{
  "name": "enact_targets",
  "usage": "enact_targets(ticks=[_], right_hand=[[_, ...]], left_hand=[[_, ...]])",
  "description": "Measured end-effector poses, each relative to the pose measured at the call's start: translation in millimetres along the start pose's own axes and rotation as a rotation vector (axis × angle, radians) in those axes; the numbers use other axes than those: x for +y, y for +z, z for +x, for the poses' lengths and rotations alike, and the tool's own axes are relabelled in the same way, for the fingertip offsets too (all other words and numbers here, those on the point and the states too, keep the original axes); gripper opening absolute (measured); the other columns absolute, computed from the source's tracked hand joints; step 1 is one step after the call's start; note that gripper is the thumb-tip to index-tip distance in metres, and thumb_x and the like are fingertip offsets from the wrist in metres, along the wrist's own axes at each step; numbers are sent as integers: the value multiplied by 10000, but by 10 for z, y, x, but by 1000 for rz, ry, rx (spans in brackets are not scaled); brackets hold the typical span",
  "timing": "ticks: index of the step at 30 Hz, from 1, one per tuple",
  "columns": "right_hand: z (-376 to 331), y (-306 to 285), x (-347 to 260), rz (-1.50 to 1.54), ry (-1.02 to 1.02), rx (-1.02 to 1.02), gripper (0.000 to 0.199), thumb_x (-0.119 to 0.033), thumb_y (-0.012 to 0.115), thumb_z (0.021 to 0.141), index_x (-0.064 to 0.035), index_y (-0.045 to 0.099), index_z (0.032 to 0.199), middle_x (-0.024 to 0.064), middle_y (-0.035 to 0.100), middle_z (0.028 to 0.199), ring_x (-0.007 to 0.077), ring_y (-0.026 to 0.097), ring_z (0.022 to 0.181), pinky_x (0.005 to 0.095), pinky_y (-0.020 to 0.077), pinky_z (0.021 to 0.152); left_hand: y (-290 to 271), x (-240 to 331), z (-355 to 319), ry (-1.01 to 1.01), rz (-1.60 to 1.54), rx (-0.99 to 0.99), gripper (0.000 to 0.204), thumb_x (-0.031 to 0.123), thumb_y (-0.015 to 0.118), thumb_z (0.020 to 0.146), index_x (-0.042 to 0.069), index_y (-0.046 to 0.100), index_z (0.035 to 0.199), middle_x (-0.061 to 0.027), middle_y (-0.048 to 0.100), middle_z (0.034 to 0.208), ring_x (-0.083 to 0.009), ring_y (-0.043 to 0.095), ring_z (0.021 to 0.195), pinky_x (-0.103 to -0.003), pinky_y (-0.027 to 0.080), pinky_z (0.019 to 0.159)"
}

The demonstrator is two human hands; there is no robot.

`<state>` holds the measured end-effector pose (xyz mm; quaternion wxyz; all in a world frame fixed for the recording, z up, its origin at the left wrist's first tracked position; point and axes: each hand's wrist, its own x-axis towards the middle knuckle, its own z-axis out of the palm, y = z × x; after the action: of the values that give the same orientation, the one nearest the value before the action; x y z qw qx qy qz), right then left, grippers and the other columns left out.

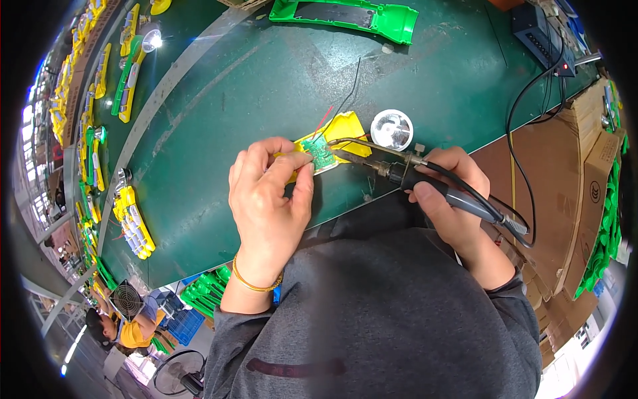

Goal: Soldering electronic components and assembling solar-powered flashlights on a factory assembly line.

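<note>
My left hand [269,189] pinches the left edge of a small green circuit board [321,153], which lies in a yellow plastic lamp shell [348,124]. Its fingers hide the shell's left end. A red wire [325,118] and a longer black wire [352,88] rise from the board. In my right hand [453,174] is a soldering iron [458,198] with a thin metal feed tube [372,145] along it. Tip and tube end are at the board's right side; actual contact cannot be made out. Just beyond the iron sits a round clear-and-silver lamp reflector [391,129].
A green shell [342,16] lies on the dark green table [212,146] at the far edge. A black power box [541,40] with cables stands far right, above cardboard boxes [558,193]. Yellow-green lamps [133,80] line the left side. Another person [129,329] works lower left.
</note>
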<state>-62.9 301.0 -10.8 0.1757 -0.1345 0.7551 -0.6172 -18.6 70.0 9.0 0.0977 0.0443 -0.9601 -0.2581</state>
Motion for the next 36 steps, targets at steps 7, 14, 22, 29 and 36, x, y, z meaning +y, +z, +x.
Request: enact_targets(ticks=[7, 14, 22, 29, 36], right_hand=[[45, 43, -36, 55, -18, -41, 189, -50, 638, 797, 27, 515, 918, 84, 558, 813, 127, 591, 656, 251, 490, 613], [133, 129, -102, 200, 88, 75, 202, -67, 641, 802, 20, 515, 934, 105, 593, 803, 136, 592, 646, 252, 495, 609], [206, 107, -95, 525, 19, 148, 153, -24, 629, 825, 18, 539, 941, 99, 637, 837, 114, 625, 693, 243, 520, 616], [166, 31, -111, 373, 78, 201, 250, -174, 627, 826, 12, 496, 928, 125, 599, 751, 151, 576, 611, 265, 489, 578], [235, 22, -116, 443, 64, 176, 237, -170, 622, 832, 7, 507, 942, 117, 601, 738, 152, 582, 609, 262, 491, 565]], left_hand=[[-12, -22, 10, 2, -3, -32, 103, -9, 688, 709, 17, 631, 790, -77, 611, 899, -215, 588, 818, -301, 485, 712], [-277, -24, 9, 35, 50, 2, 124, 49, 699, 714, 45, 615, 805, -105, 586, 954, -283, 536, 834, -356, 438, 732], [-447, -12, 154, -72, -369, -387, 111, 9, 691, 730, 15, 640, 828, -101, 625, 788, -260, 621, 695, -315, 497, 649], [-283, 90, 240, 19, -205, -331, 103, 16, 704, 720, 32, 667, 815, -96, 614, 744, -240, 618, 658, -309, 486, 581], [-44, 25, 209, 79, -303, -184, 136, -14, 698, 699, 56, 697, 816, -85, 613, 756, -230, 602, 636, -306, 472, 568]])
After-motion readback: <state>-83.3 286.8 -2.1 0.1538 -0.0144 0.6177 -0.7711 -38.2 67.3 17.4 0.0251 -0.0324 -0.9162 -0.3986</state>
